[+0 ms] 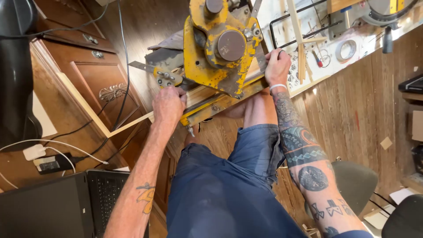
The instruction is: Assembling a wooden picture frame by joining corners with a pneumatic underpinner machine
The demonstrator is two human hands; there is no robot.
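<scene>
My left hand is knuckles up, fingers curled down onto the near edge of the yellow metal machine, right at the pale wood strip that runs out from under it. Can't tell if the fingers are actually clamped on the strip or just pressing on it; fingertips hidden.

Just above that hand: a grey metal bracket with bolts sticking out of the machine's side.

My right hand is on the far side of the machine, fingers bent over its edge and the light wood rail under it. Grip looks closed on the edge, white band at the wrist. Machine body sits between the two hands, worn yellow paint, round grey cap on top.

Beyond the right hand, on the white bench: thin wood sticks, a roll of tape, a black wire frame.

Out past the left hand: dark wooden cabinet with black cables draped over it. Nearer me, below that forearm: open laptop and a charger brick with white cable.

My knees in blue shorts are directly below the machine.
</scene>
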